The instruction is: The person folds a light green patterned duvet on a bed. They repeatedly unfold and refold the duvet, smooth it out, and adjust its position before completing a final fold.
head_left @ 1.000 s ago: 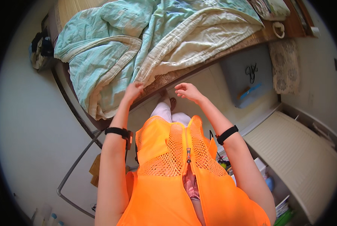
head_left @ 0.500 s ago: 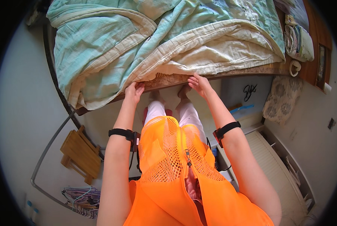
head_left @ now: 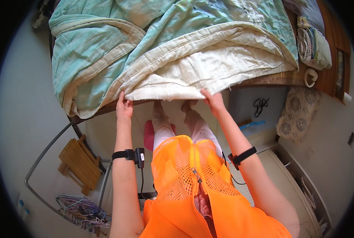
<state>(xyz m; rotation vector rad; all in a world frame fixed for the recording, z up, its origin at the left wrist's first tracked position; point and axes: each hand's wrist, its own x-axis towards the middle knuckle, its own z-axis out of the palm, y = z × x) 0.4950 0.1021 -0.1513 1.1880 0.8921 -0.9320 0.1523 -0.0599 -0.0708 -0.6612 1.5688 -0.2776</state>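
Observation:
A mint-green quilt (head_left: 169, 43) with a cream border lies rumpled over the bed. Along the near side its pale underside is turned up and drawn out past the bed's edge. My left hand (head_left: 124, 106) pinches the quilt's hem at the left, thumb and fingers closed on the cloth. Farther right, my right hand (head_left: 214, 102) grips the same hem, with the cloth stretched between the two hands. Both forearms wear black straps.
The bed frame's brown edge (head_left: 264, 80) runs under the quilt. Folded bedding (head_left: 313, 47) lies at the far right beside a wooden cabinet (head_left: 335, 23). At the left stand a folded wooden stool (head_left: 80, 164), a grey metal rail (head_left: 38, 162) and several hangers (head_left: 82, 210).
Both hands have closed on the quilt's hem and pulled it toward me over the bed's edge. More of the pale underside shows, and the woven mat beneath is now covered there.

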